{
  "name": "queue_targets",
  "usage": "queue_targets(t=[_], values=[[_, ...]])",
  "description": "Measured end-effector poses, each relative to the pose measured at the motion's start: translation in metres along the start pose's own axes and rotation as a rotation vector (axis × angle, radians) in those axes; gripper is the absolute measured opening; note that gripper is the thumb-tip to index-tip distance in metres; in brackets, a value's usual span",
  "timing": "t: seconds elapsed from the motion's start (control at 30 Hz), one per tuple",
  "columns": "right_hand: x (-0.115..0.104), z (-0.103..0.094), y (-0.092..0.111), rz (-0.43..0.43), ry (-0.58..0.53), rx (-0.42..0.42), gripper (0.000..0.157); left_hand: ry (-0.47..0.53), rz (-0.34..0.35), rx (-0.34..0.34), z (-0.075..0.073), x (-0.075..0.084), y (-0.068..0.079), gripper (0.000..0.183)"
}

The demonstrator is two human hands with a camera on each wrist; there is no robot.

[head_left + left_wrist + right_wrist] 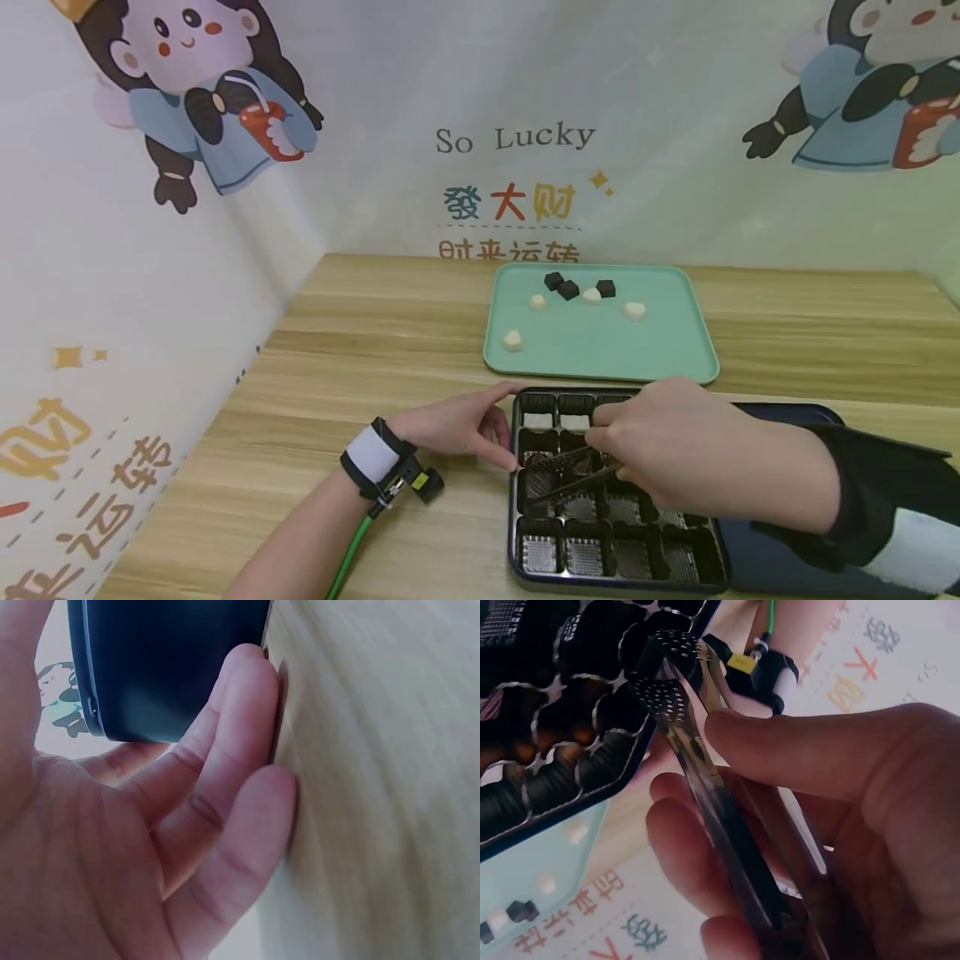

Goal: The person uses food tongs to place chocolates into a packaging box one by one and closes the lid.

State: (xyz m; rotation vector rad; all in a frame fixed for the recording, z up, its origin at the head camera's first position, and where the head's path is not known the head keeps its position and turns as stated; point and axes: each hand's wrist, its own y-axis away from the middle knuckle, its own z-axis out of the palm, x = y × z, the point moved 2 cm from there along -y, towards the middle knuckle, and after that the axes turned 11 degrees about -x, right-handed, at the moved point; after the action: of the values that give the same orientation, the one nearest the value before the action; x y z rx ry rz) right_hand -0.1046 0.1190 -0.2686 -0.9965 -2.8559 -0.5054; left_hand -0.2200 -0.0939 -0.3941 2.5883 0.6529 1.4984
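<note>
A black box (618, 581) with a grid of compartments stands before me. White pieces (537, 422) sit in its back row at the left, and dark brown pieces (537, 458) in the row nearer me. My right hand (675, 442) grips metal tongs (727, 832) between thumb and fingers. Their perforated tips lie over the box's left-hand compartments, slightly spread in the head view; I cannot tell whether they hold a dark piece. At the box's left side, my left hand (468, 429) touches the wall with loosely extended fingers (244, 712), which rest along the wooden table.
Behind the box lies a mint green tray (600, 358) with several white pieces (634, 311) and three black pieces (567, 290). A dark blue flat tray or lid (780, 542) extends right of the box, under my right forearm. A printed cloth (375, 150) hangs behind the table.
</note>
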Motion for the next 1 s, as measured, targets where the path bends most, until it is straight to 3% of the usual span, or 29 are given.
queue_targets(t=[0.13,0.3,0.53,0.63,0.83,1.0], values=[[-0.009,-0.008,-0.012,-0.003,0.063,-0.039,0.012,0.014,-0.004,-0.001,0.001,0.0,-0.002,0.092],[-0.022,-0.018,-0.029,-0.01,0.13,-0.057,0.019,0.025,0.002,-0.003,0.0,0.0,-0.001,0.09],[-0.041,-0.017,-0.05,-0.031,0.354,0.077,0.03,0.012,0.009,-0.002,-0.001,-0.001,0.0,0.09],[-0.043,-0.017,-0.057,-0.03,0.426,0.077,0.026,0.012,0.017,0.0,-0.001,-0.002,0.001,0.088],[-0.041,-0.027,-0.062,0.002,0.367,-0.077,0.014,0.016,0.021,0.009,0.0,-0.001,0.002,0.085],[-0.024,-0.04,-0.042,0.037,0.132,-0.165,0.026,0.021,0.014,-0.006,-0.001,0.002,0.0,0.087]])
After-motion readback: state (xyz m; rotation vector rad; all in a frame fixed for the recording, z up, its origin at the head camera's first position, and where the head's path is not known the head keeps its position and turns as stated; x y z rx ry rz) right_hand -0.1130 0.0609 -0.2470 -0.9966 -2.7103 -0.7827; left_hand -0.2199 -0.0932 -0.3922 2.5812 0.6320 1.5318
